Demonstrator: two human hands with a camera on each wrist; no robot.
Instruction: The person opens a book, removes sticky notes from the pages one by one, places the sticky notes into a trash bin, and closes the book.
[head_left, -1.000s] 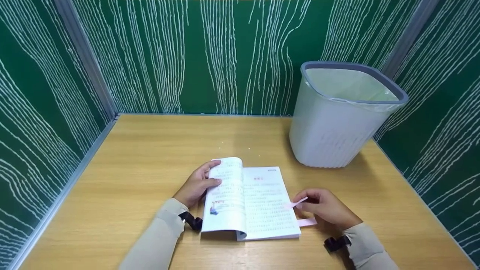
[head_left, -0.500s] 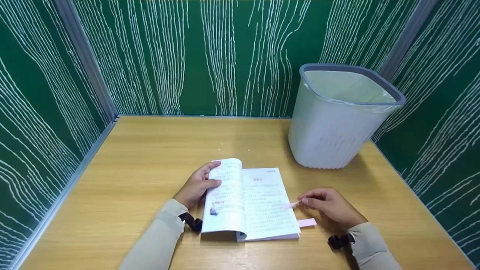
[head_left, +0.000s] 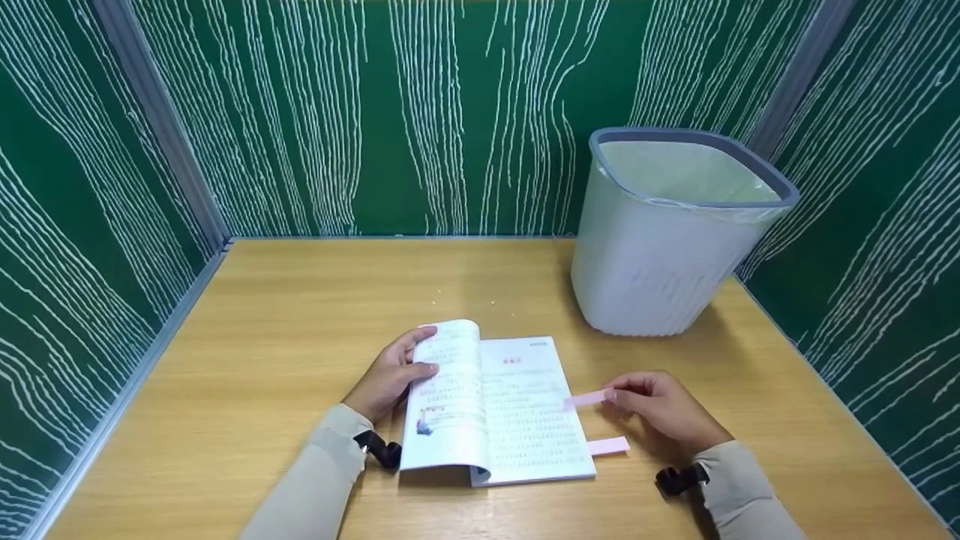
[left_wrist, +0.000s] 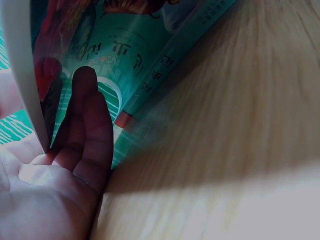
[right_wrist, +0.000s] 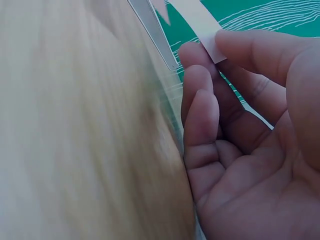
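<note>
An open book (head_left: 529, 420) lies on the wooden table, its left-hand pages curling upward. My left hand (head_left: 388, 375) grips that raised left side, thumb on the printed page and fingers beneath; in the left wrist view the fingers (left_wrist: 92, 122) lie against the green illustrated cover (left_wrist: 130, 45). Between thumb and index finger my right hand (head_left: 667, 409) pinches the end of a pink paper strip (head_left: 588, 398), whose other end overlaps the right page. A second pink strip (head_left: 609, 446) sticks out from the book's right edge, lower down.
A white waste bin (head_left: 652, 255) with a grey rim and a plastic liner stands at the back right of the table (head_left: 315, 300). Green panels (head_left: 300, 112) with white wavy lines enclose the back and sides. A few tiny white specks lie beyond the book.
My right hand has shifted slightly right and up, and the pinched pink strip now stretches straighter from the page. My left hand keeps its grip on the book. The head view has shifted slightly.
</note>
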